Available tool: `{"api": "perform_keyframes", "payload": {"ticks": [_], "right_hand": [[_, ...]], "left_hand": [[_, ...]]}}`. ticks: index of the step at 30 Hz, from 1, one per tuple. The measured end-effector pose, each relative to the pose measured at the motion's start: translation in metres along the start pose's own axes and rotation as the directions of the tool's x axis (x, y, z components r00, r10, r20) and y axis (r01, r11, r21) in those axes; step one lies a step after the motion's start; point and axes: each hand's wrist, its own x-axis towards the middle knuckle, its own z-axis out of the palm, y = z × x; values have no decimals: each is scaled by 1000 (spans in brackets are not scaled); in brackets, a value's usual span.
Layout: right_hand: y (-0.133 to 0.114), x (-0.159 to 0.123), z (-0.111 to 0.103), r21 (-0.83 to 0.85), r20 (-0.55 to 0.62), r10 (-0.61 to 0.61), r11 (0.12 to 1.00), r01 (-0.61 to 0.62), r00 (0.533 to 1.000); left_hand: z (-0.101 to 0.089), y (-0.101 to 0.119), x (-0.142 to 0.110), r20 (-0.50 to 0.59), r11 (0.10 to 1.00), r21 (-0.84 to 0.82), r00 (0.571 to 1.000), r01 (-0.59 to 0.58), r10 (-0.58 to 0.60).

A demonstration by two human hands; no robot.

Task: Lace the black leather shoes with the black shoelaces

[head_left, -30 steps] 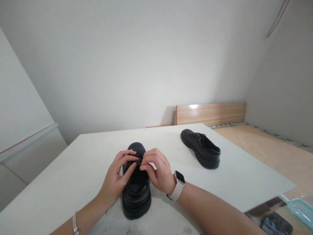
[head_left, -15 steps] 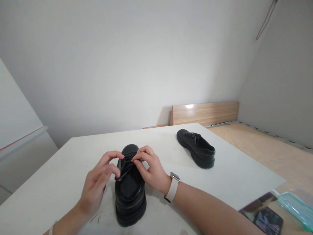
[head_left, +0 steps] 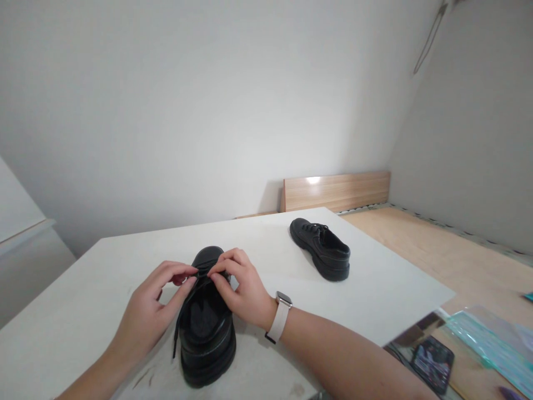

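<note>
A black lace-up shoe (head_left: 207,333) stands on the white table (head_left: 375,289), heel toward me. My left hand (head_left: 152,303) pinches a black lace at the shoe's left side; the lace end hangs down beside the shoe. My right hand (head_left: 241,289), with a white watch on the wrist, pinches the laces over the tongue. A second black shoe (head_left: 320,248) lies farther right on the table, untouched.
A wooden board (head_left: 337,190) leans against the back wall. A wooden floor (head_left: 437,250) stretches to the right. At the lower right lie a phone (head_left: 433,358) and a clear greenish plastic sheet (head_left: 487,339). A white ledge runs along the left wall.
The view has shifted, so everything sits more to the left. My left hand has drawn a lace out sideways; its end now hangs loose down the shoe's left side.
</note>
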Motion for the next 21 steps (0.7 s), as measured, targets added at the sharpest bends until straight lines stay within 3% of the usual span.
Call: {"api": "perform_keyframes", "payload": {"ticks": [6, 11, 17, 21], "right_hand": [[2, 4, -3, 46, -59, 111, 993, -109, 992], [13, 5, -7, 154, 28, 285, 946, -286, 958], [26, 3, -1, 303, 102, 434, 843, -444, 895], [17, 2, -2, 158, 67, 357, 918, -363, 932]], "left_hand": [[-12, -6, 6, 113, 997, 16, 991, -74, 72], [-18, -3, 8, 186, 1000, -6, 982, -19, 20], [-9, 2, 6, 128, 1000, -14, 992, 5, -3], [-4, 3, 3, 74, 997, 73, 997, -38, 33]]}}
